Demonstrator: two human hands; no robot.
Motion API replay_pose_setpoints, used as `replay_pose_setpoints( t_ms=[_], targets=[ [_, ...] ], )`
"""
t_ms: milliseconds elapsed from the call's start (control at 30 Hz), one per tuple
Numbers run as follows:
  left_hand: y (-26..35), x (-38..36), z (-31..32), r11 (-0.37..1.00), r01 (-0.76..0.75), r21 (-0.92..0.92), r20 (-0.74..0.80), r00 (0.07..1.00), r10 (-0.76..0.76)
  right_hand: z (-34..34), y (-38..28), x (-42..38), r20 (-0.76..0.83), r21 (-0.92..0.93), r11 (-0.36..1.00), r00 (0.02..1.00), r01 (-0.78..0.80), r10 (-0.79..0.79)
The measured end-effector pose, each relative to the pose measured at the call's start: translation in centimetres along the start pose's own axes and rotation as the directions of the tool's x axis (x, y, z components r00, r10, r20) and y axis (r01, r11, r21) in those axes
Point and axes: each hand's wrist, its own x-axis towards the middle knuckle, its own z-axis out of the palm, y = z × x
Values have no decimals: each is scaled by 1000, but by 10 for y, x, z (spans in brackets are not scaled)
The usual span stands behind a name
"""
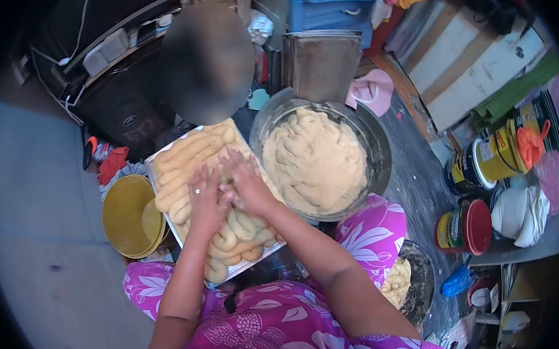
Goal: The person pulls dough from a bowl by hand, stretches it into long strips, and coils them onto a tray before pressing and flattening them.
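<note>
A white tray (pixel 248 266) lies tilted in front of me, covered with thick ropes of pale dough (pixel 191 153) set side by side. Flat on the dough near the tray's middle rests my left hand (pixel 206 199), fingers stretched and a ring on one of them. Beside it, my right hand (pixel 248 184) also presses on the ropes with its fingers spread, the two hands touching near the thumbs. Under my palms, part of the dough is hidden. To the right stands a wide metal basin (pixel 383 155) with a large lumpy mass of dough (pixel 322 158).
A yellow bucket (pixel 126 216) stands left of the tray. Behind the basin lean stacked flat trays (pixel 321 65), near a pink cap (pixel 374 91). Another dough bowl (pixel 421 282) sits by my right knee. Several paint buckets (pixel 498 149) line the right side. A blurred patch hides the area beyond the tray.
</note>
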Motion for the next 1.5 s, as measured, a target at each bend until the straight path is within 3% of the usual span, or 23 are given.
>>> replay_pose_setpoints(
  t_ms=[100,200,267,300,333,367,433,467,533,667,733,800,900,967,1000,1133,1267,1333,1367,1400,1433,1467,1500],
  targets=[
    [49,17,23,996,-86,-5,54,995,86,-22,32,-9,-128,37,996,988,-85,89],
    [85,31,55,976,-211,60,164,966,199,-15,113,-37,-386,204,946,868,-251,313],
    [103,36,72,941,-294,168,558,815,155,22,194,-83,-414,193,836,730,-514,545],
    [110,37,77,939,-298,171,566,810,154,45,231,-121,-333,120,726,661,-677,672],
    [116,35,81,910,-344,232,587,795,151,63,260,-161,-78,28,538,535,-842,841],
    [119,32,86,873,-391,292,608,781,147,77,287,-196,265,-243,496,434,-834,861],
    [116,31,96,848,-421,322,575,799,178,53,283,-197,238,-194,159,111,-968,965],
    [115,32,95,858,-409,312,590,791,163,56,302,-195,241,-190,150,102,-970,965],
    [115,32,94,867,-400,298,617,774,145,58,343,-174,-150,-37,259,262,-965,953],
    [114,31,93,886,-401,232,583,786,203,-1,408,-122,-383,151,271,197,-951,903],
    [112,33,91,894,-398,205,571,791,221,-26,440,-103,-446,108,256,184,-961,876],
    [111,37,90,924,-360,127,587,778,222,-40,480,-92,-433,57,274,224,-960,873],
    [116,46,89,941,-326,91,643,741,195,-52,516,-73,-283,171,254,200,-952,938],
    [117,49,90,946,-314,81,661,727,184,-53,519,-54,-392,115,184,126,-976,911],
    [116,50,90,945,-316,84,678,713,178,-46,530,-46,-367,18,68,57,-998,929],
    [120,62,90,949,-302,92,721,678,145,-48,507,-32,-335,-196,-39,30,-980,942],
    [117,64,97,960,-270,79,708,692,137,-37,526,-60,-373,138,172,110,-975,921],
    [121,64,95,953,-287,92,711,689,139,-24,543,-89,-387,337,317,176,-886,905],
    [123,64,94,947,-303,110,717,684,135,-15,548,-99,-394,336,324,180,-885,901],
    [124,63,93,947,-303,112,710,690,137,-6,550,-108,-361,658,391,186,-643,914],
    [124,61,93,942,-313,123,700,700,141,-5,543,-111,-330,876,381,209,-296,921],
    [124,59,93,936,-325,133,691,707,147,-4,537,-114,-336,875,387,212,-291,918],
    [123,57,92,935,-330,131,692,706,152,-4,520,-114,-357,932,362,108,-34,928]
  ],
)
